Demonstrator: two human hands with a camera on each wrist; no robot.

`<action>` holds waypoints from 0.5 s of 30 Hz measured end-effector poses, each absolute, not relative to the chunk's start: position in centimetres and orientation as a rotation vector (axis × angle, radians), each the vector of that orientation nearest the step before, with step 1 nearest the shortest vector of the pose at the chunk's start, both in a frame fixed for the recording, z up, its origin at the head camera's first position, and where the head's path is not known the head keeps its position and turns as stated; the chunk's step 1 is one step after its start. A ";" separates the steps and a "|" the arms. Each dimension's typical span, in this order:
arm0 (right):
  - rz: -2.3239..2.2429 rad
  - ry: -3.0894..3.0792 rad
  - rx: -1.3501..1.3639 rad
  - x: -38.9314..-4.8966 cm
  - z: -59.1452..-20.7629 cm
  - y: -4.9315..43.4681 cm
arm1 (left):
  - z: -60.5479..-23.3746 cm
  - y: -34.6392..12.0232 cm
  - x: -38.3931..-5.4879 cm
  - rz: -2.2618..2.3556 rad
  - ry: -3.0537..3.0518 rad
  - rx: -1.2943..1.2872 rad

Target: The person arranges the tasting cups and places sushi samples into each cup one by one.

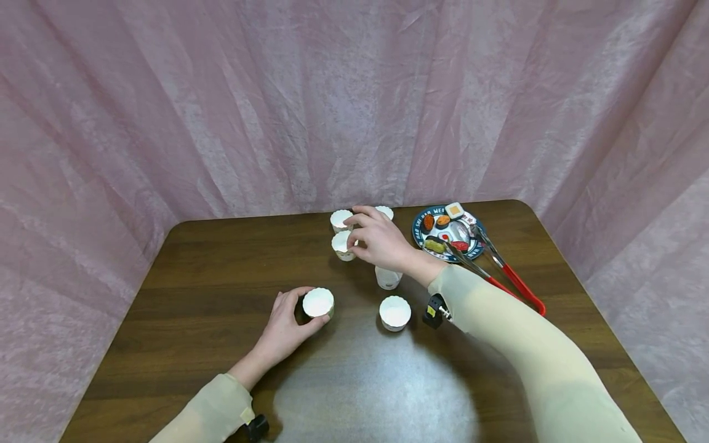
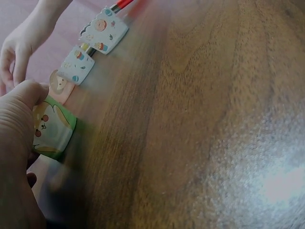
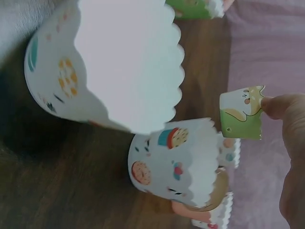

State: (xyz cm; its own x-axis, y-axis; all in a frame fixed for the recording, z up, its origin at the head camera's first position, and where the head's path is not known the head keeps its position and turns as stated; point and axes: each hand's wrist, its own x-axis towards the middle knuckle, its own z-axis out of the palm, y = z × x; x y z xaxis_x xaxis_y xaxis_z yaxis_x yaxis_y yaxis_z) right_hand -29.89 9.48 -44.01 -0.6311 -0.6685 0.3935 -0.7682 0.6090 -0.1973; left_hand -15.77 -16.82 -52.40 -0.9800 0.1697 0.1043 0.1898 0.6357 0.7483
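Note:
My left hand (image 1: 284, 327) curls its thumb and fingers round a green paper baking cup (image 2: 55, 129) printed with a cartoon animal, upright and low at the table. Farther back, my right hand (image 1: 382, 241) pinches the rim of another green cartoon cup (image 3: 241, 113) with thumb and fingers. Just behind that one is a cup (image 1: 341, 219), and a further cup (image 1: 384, 212) shows partly past the right hand. Two white cups with cupcake prints, a nearer one (image 1: 396, 314) and a farther one (image 1: 388, 279), stand below the right forearm. A peach cup (image 2: 61, 90) shows in the left wrist view.
At the back right a round blue-rimmed plate (image 1: 416, 231) carries several sushi-like pieces. Tongs (image 1: 515, 280) with red handles lean on it and reach onto the brown wooden table (image 1: 210, 295). A pink curtain (image 1: 332, 104) hangs behind the table.

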 end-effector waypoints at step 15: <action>0.525 -2.696 1.081 -32.1 -46.2 9.3 | -52.3 -16.9 -15.6 -1.305 -2.839 -0.279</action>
State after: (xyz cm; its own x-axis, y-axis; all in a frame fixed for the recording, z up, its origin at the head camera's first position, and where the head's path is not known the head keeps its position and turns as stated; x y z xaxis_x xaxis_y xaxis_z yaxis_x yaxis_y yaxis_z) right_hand -32.09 9.31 -46.21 -0.7161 -0.6293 0.3020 -0.6966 0.6716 -0.2525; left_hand -15.65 -16.91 -52.32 -0.9842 0.1590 0.0783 0.1629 0.6380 0.7526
